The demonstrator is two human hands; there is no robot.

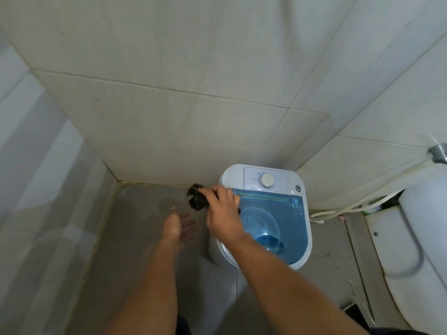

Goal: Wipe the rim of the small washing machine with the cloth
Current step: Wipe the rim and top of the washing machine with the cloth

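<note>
Pale, matte rectangular wall tiles [183,97] fill most of the head view, their grout lines converging toward a corner with a yellowed seam where they meet the grey, damp-looking floor [145,213]. At the right edge a smooth white ceramic toilet [411,238] is cut off by the frame, so only part of its rounded body shows. In the corner stands the small washing machine [266,213], a rounded white plastic body with a translucent blue lid [285,213] covering the tub; the inside shows only as a hazy circular shape through the plastic. Its rear panel carries a round white dial [266,181], the printing around it too small to read. A pale flexible hose [350,209] runs along the floor behind the machine up toward a metal wall fitting [439,153], itself partly cropped. The right hand [223,211] rests over the machine's left rim, hiding that stretch of it, with fingers curled around a dark, crumpled cloth [198,198] that bunches out past the rim's far-left corner. The left hand [180,226] hangs above the floor just left of the machine, fingers loose and spread, holding nothing; it is blurred.
</note>
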